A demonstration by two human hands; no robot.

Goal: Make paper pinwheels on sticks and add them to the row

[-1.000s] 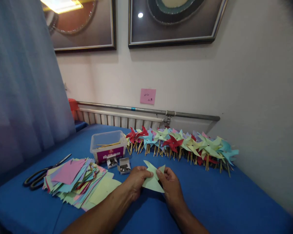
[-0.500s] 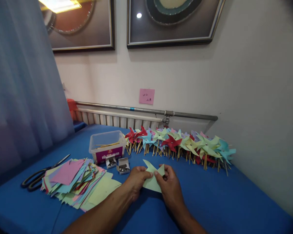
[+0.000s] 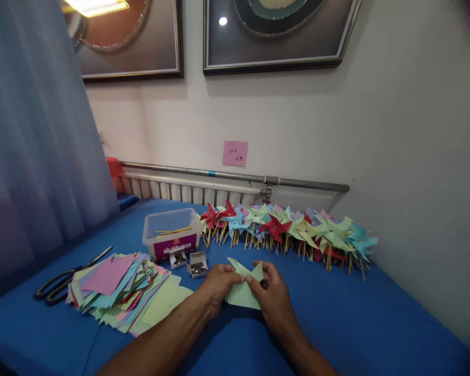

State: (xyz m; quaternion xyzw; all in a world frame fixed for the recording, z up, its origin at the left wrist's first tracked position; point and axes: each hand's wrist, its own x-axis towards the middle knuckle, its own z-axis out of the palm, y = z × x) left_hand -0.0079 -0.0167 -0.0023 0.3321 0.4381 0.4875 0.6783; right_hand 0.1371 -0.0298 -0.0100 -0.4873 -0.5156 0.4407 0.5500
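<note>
A pale green paper pinwheel sheet [image 3: 243,296] is held between both hands above the blue table, its upper corners standing up as pointed flaps. My left hand [image 3: 219,287] is closed on its left side, thumb pressed near the middle. My right hand [image 3: 272,292] pinches it from the right, the thumb close to the left thumb and the fingers behind the right flap. What lies under the thumbs is hidden. Just left of my hands stand two small open boxes of shiny metal pins, one [image 3: 198,265] nearer and one [image 3: 178,258] beside the plastic tub.
A stack of coloured paper sheets [image 3: 113,282] lies at the left, with black-handled scissors [image 3: 68,277] beside it. The clear plastic tub [image 3: 172,235] holds thin sticks. Finished pinwheels [image 3: 276,228] on sticks line the table's back edge, below a metal pipe [image 3: 235,176] on the wall.
Both hands stay on the green paper, with the thumbs still near its middle. The paper has tilted slightly and its left flap has shifted a little left.
</note>
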